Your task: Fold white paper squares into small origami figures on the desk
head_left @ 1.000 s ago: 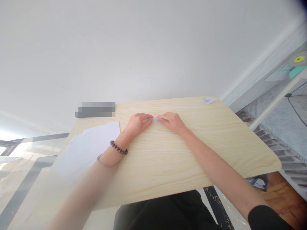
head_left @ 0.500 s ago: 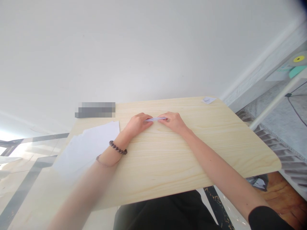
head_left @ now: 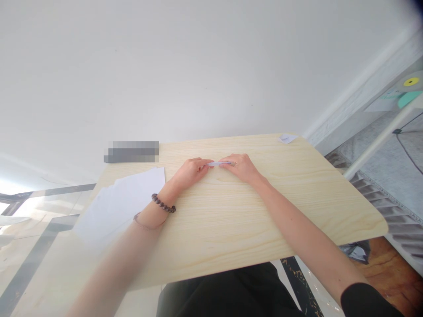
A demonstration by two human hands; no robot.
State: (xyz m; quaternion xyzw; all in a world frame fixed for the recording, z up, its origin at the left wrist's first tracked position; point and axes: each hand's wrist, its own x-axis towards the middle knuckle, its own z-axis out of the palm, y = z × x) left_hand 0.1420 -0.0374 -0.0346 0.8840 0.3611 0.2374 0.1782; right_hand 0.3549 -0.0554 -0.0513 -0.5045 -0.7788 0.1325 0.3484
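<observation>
Between my hands a narrow piece of folded white paper (head_left: pixel 216 164) is held nearly edge-on, over the middle of the light wooden table (head_left: pixel 224 220). My left hand (head_left: pixel 193 171) pinches its left end, thumb below and fingers above. At the right end, my right hand (head_left: pixel 243 167) grips the paper between thumb and fingers. The fingers cover both ends, so the full shape of the paper cannot be made out. A beaded bracelet (head_left: pixel 163 204) circles my left wrist.
Several white sheets (head_left: pixel 125 198) lie overlapping at the table's left, beside my left forearm. A small folded paper (head_left: pixel 287 138) sits at the far right corner. A pixelated dark patch (head_left: pixel 132 152) covers the far left corner. Behind the table rises a white wall (head_left: pixel 205 70).
My left hand has shifted slightly right along the paper, its fingers closing nearer to the right hand. Less of the paper shows between the hands. The right hand has barely moved.
</observation>
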